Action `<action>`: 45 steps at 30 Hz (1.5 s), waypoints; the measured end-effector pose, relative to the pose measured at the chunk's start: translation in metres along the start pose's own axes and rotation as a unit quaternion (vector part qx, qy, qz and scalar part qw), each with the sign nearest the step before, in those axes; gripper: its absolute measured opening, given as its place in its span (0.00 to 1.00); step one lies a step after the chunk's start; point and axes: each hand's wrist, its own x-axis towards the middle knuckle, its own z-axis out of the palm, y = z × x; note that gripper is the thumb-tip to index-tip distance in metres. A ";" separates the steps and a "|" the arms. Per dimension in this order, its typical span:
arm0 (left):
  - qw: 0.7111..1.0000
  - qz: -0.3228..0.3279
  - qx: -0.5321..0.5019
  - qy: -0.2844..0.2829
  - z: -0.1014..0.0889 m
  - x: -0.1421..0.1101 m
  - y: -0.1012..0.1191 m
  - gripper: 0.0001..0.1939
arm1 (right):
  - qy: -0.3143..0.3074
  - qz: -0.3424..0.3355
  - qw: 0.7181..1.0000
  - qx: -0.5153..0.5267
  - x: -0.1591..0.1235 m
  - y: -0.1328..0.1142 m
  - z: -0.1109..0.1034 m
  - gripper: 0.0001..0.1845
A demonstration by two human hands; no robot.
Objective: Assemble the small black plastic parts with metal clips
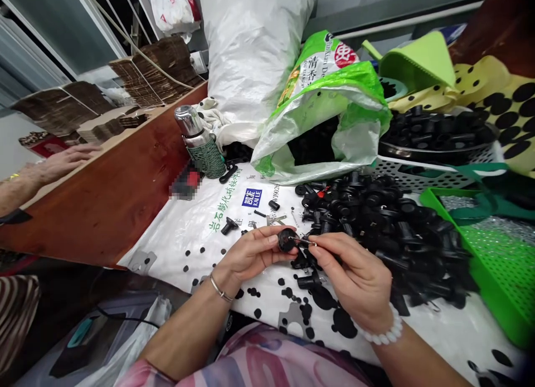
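Between the thumb and fingers of my left hand (261, 250) is a round black plastic part (286, 240), its flat face turned up. My right hand (355, 272) pinches a thin metal pin (303, 240), whose far end meets the face of the black part. Whether the pin is inside a hole is too small to tell. Just beyond and right of my hands lies a large heap of black plastic parts (376, 219). A single black part (229, 226), a small black cylinder (274, 205) and a short black spring-like piece (259, 213) lie beyond my left hand.
A green-and-white bag (355, 136) of black pieces stands at the back. Right are a bowl (434, 150) of black parts and a green basket (512, 286). A thermos (198, 144) stands by the wooden board (112, 192). Another person's hand (62, 161) rests on the board.
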 end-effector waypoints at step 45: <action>0.975 0.073 0.205 0.043 0.019 -0.013 -0.007 0.18 | -0.088 -0.037 0.995 0.023 0.000 0.000 0.006 0.07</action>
